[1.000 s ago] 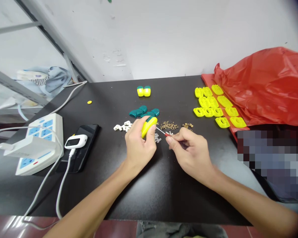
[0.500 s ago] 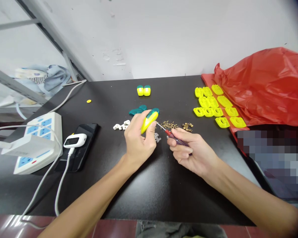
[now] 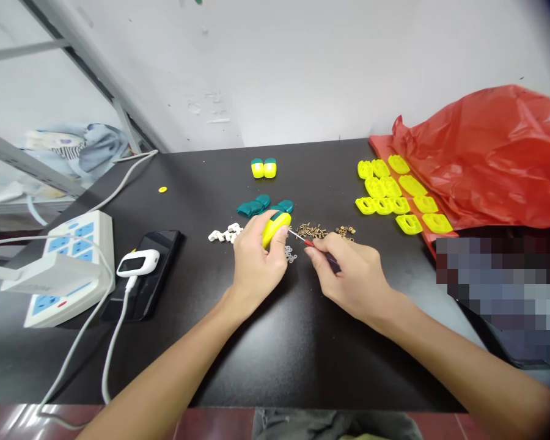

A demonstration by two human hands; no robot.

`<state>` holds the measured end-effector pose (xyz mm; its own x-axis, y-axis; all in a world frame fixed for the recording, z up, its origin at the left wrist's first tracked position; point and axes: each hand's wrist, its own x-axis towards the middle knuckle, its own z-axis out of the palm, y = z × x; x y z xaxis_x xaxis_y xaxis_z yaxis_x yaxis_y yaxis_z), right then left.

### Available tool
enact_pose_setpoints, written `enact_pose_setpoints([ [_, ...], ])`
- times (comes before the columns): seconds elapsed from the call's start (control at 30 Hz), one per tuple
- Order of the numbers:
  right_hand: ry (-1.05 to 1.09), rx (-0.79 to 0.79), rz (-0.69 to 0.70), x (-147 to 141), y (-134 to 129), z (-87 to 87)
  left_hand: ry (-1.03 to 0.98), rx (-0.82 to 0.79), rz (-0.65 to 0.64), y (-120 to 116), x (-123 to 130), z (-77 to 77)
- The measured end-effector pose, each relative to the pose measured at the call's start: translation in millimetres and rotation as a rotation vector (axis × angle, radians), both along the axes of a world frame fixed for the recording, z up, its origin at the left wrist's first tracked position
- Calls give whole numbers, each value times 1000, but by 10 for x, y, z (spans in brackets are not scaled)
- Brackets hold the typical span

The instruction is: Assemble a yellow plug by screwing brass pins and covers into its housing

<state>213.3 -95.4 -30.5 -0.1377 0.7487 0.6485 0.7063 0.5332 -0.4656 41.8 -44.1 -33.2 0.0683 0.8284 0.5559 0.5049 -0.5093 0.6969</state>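
My left hand is shut on a yellow plastic shell with a teal end. My right hand pinches a small screwdriver with a red and dark handle, its thin steel shaft reaching to the shell's lower edge. Between my hands lie grey metal washers and a pile of brass screws. Teal shell pieces sit just beyond my left hand, white clips lie to its left, and brass fittings lie further right. A yellow-and-teal pair stands further back.
The black table holds a red tray of yellow shells under a red plastic bag. At left are a power strip, a phone and a white charger-like device with cables.
My right hand has rolled from palm-up to palm-down around the screwdriver. The yellow shell has turned slightly in my left hand, and the screwdriver tip stays close to it.
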Motion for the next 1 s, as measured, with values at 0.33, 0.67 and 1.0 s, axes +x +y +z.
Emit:
enact_pose_setpoints([
  [0.33,534,-411,44,-83,-14,118,17,25,42,-75,20,23],
  [0.67,1566,-1190,346,-65,59,267,23,130,21,-56,30,53],
  [1.0,1632,-1296,404,14,102,318,-20,181,-6,-55,48,60],
])
